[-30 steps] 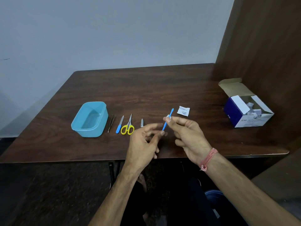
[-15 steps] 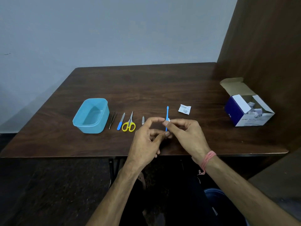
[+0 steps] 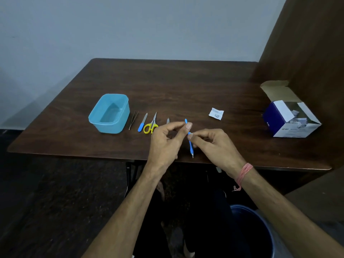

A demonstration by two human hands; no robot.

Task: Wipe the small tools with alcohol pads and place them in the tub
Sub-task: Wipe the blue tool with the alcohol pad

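Above the table's front edge I hold a thin blue tool (image 3: 190,146) with a small metal tip at its near end. My left hand (image 3: 166,144) pinches its far end between thumb and forefinger. My right hand (image 3: 214,146) pinches its middle, with a bit of white showing at the fingertips. An empty blue tub (image 3: 109,113) stands on the left. Beside it lie tweezers (image 3: 133,120), a blue-handled file (image 3: 142,122), yellow scissors (image 3: 151,125) and a small metal tool (image 3: 167,121), partly hidden by my left hand.
A white pad sachet (image 3: 216,113) lies right of the tools. An open blue and white box (image 3: 290,119) of pads stands at the table's right side by a brown wall panel. A blue bin (image 3: 256,231) sits on the floor under my right arm.
The blue tool turned from slanting to the right to nearly upright. My left hand, free a second ago, rose and now pinches its far end. My right hand's pinch sits lower on the tool.
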